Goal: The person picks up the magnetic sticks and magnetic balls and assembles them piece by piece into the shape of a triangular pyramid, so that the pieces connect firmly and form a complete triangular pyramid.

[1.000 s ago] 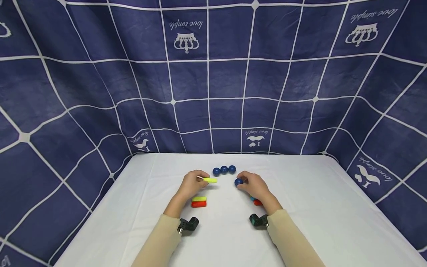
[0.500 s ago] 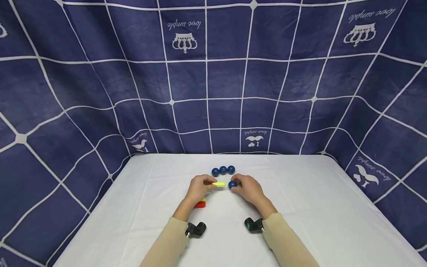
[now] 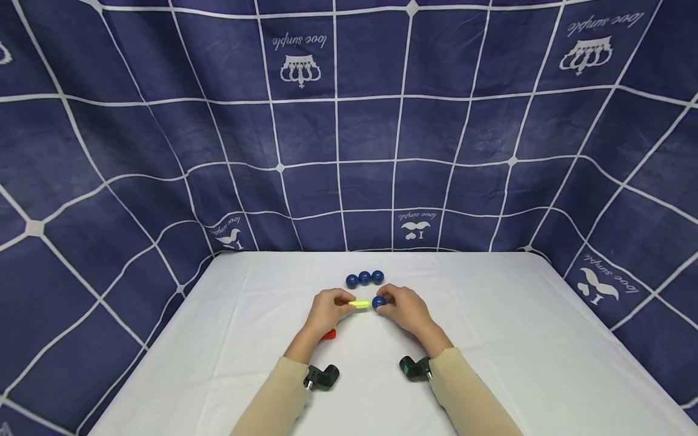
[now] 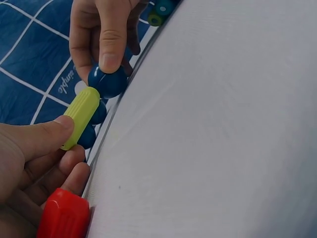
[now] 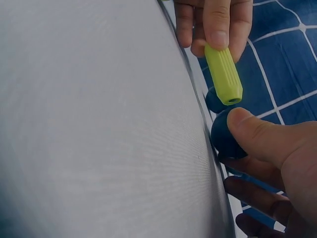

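A: What forms the background?
B: A navy cloth (image 3: 365, 133), ruled with white grid lines and printed with inverted lettering and crown motifs, hangs behind and to the sides of the bench (image 3: 518, 339), whose top is covered in white.

A: Which parts of the person appear?
B: Two beige sleeves (image 3: 272, 399) enter from the lower edge of the head view, each with a black device (image 3: 325, 376) at the cuff. Beyond them, the left hand (image 3: 329, 309) and the right hand (image 3: 406, 307) face each other near the middle of the bench.

A: The state of each grip?
B: On the left, thumb and fingers pinch a yellow-green rod (image 3: 361, 304); on the right, they are clamped on a dark blue ball (image 3: 378, 302). The rod's free end points at the ball, just beside it; whether the two touch cannot be told.

A: And the loose pieces?
B: A red piece (image 3: 329, 334), partly hidden, lies beside the left forearm. Three more blue balls (image 3: 365, 278) form a row beyond the hands. Teal and green pieces (image 4: 163, 8) show at the top of the left wrist view.

A: The smallest detail?
B: A dark hole (image 5: 233, 101) in the rod's free end, seen in the right wrist view.
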Demonstrator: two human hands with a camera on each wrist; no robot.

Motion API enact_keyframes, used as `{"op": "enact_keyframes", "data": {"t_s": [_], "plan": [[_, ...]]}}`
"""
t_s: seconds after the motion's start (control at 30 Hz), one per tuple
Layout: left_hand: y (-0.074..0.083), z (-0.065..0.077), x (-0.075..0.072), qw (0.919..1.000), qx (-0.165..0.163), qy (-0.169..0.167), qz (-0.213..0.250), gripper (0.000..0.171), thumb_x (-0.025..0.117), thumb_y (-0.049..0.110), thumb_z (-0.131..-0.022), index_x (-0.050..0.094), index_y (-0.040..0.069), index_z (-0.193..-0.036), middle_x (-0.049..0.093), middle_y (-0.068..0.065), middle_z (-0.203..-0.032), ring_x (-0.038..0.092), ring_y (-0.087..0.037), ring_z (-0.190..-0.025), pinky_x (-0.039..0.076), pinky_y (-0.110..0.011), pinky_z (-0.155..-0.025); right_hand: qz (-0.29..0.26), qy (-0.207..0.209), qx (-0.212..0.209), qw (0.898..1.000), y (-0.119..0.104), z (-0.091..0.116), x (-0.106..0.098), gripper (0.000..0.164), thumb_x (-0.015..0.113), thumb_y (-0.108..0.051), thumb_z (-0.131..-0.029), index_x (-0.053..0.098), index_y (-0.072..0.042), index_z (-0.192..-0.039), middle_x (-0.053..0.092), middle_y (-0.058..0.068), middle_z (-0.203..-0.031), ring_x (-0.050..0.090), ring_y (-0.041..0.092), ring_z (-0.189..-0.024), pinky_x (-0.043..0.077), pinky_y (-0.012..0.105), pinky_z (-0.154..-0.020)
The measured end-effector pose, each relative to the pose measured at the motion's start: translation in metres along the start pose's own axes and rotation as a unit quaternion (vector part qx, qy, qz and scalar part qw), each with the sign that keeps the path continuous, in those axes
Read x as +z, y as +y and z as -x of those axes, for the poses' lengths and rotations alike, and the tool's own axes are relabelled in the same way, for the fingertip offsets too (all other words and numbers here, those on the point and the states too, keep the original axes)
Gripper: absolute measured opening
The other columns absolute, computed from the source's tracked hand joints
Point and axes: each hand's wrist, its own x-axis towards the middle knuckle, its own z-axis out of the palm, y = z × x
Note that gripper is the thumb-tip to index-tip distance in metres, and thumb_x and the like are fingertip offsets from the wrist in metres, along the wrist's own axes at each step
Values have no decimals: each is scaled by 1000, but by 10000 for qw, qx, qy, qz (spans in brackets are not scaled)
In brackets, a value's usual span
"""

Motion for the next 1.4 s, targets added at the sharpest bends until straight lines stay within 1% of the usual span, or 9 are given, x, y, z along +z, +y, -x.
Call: {"op": "enact_keyframes", "data": {"t_s": [0.17,0.37,0.53,0.67,0.83,1.0,1.07,1.23,1.4], "plan": [[0,1,1,10000,-39,7,8,15,82,8,-80,77,12,-94,75,-3,-89,67,-9,-78,55,-24,-74,-307,-67,-27,9995,0,1,1,28,81,-29,-83,69,-24,-108,75,-6,-96,68,15,-94,52,43,-89],[0,0,3,10000,63,8,40,15,82,7,-81,76,11,-94,75,-4,-88,67,-9,-78,55,-25,-73,-341,-4,-81,9994,0,1,0,29,81,-28,-83,69,-23,-109,75,-5,-96,68,15,-92,52,43,-87],[0,0,4,9999,46,-60,-87,16,82,8,-81,75,11,-95,74,-2,-86,64,-7,-76,54,-23,-72,-402,-9,45,9992,0,0,1,28,80,-28,-84,69,-23,-109,74,-6,-95,67,13,-91,52,42,-87],[0,1,4,9997,55,-142,-179,19,82,7,-80,74,12,-97,73,0,-84,61,-6,-74,51,-21,-70,-394,29,41,9992,1,1,2,28,80,-27,-84,69,-23,-109,73,-6,-94,65,11,-89,52,41,-85],[1,2,3,9989,228,-216,-362,22,82,8,-80,75,10,-101,71,-1,-85,59,-7,-74,49,-21,-68,-424,64,-51,9991,0,1,4,28,80,-26,-84,70,-24,-110,73,-6,-94,65,11,-89,52,40,-86],[0,3,5,9970,473,-108,-604,18,83,9,-79,77,9,-97,66,0,-83,54,-6,-72,47,-19,-65,-373,35,-181,9991,-1,1,3,29,79,-24,-86,70,-21,-113,73,-5,-97,65,13,-90,52,41,-86],[1,3,6,9966,518,-67,-644,18,83,9,-79,77,8,-96,65,-1,-82,53,-7,-71,46,-19,-64,-297,28,-219,9993,-2,1,3,30,78,-23,-86,69,-20,-115,74,-4,-99,66,14,-91,52,42,-87],[2,3,6,9967,396,-122,-695,17,83,11,-80,77,11,-96,65,0,-83,53,-7,-72,45,-19,-64,-89,-7,-254,9996,-4,1,3,33,77,-24,-87,69,-20,-118,74,-3,-102,66,15,-93,52,42,-89],[1,3,7,9962,376,-121,-781,16,83,13,-81,76,13,-95,65,1,-83,53,-8,-73,45,-20,-65,-278,-130,-387,9988,-3,2,-5,36,78,-22,-87,68,-18,-122,74,1,-108,68,19,-99,53,44,-92]]}}
